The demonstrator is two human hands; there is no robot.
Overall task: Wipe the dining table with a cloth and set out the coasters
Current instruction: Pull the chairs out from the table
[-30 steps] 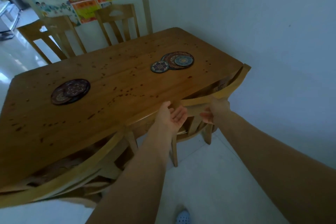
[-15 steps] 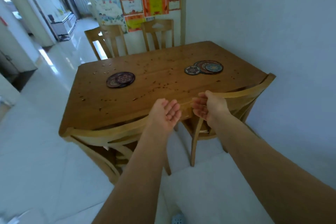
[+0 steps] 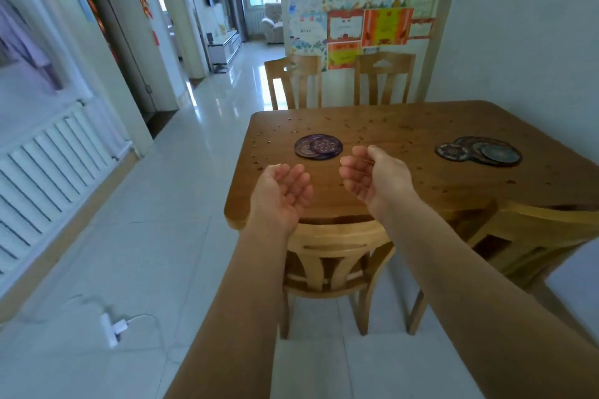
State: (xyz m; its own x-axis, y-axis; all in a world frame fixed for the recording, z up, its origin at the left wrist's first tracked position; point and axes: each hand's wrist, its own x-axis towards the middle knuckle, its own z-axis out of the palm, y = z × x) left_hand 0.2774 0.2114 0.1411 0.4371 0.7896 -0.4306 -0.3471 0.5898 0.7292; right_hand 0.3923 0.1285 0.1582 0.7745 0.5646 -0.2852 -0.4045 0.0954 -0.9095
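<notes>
Two overlapping purple coasters (image 3: 318,147) lie near the left end of the bench (image 3: 421,191). A second cluster (image 3: 479,152) sits well apart toward the right, and crumbs (image 3: 293,130) are scattered across the wood. The left hand (image 3: 280,191) and right hand (image 3: 376,176) hover over the near edge above a tucked-in chair (image 3: 337,256), fingers (image 3: 299,176) loosely curled and holding nothing.

Both my bare arms reach forward, side by side, and the forearms are almost straight. My left grip (image 3: 280,191) is turned palm up. Its fingers (image 3: 298,178) lie together and are bent a little, and it holds nothing. My right grip (image 3: 372,176) is near it, but they do not touch. Its palm faces toward the left one, the fingers (image 3: 349,172) curl loosely inward, and the thumb is on top. It also holds nothing.
</notes>
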